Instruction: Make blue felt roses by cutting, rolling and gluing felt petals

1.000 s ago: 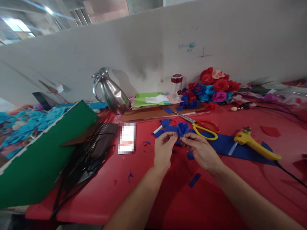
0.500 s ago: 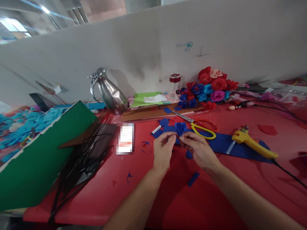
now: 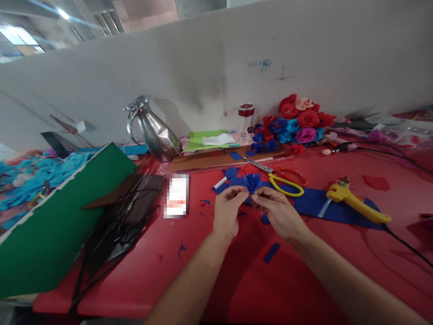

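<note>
A small blue flower (image 3: pixel 252 181) of folded petals is pinched at its base between both hands, above the red table. My left hand (image 3: pixel 230 208) grips it from the left with thumb and fingers together. From the right, my right hand (image 3: pixel 279 211) closes its thumb and fingertips on the same base. Behind and beside the hands lie blue sheet material (image 3: pixel 311 203) and scissors with yellow and red handles (image 3: pixel 287 187). A yellow glue gun (image 3: pixel 355 201) rests on the blue sheet at the right.
A steel jug (image 3: pixel 155 133), a glass jar (image 3: pixel 246 124) and colourful flowers (image 3: pixel 301 119) stand along the wall. Left are a phone (image 3: pixel 177 196), dark wires (image 3: pixel 131 203), a tilted green board (image 3: pixel 67 225) and light blue pieces (image 3: pixel 43 176). Scraps dot the red table (image 3: pixel 162 280).
Both hands have shifted slightly left with the blue flower. It has turned a little, and its petals look more spread above the fingertips.
</note>
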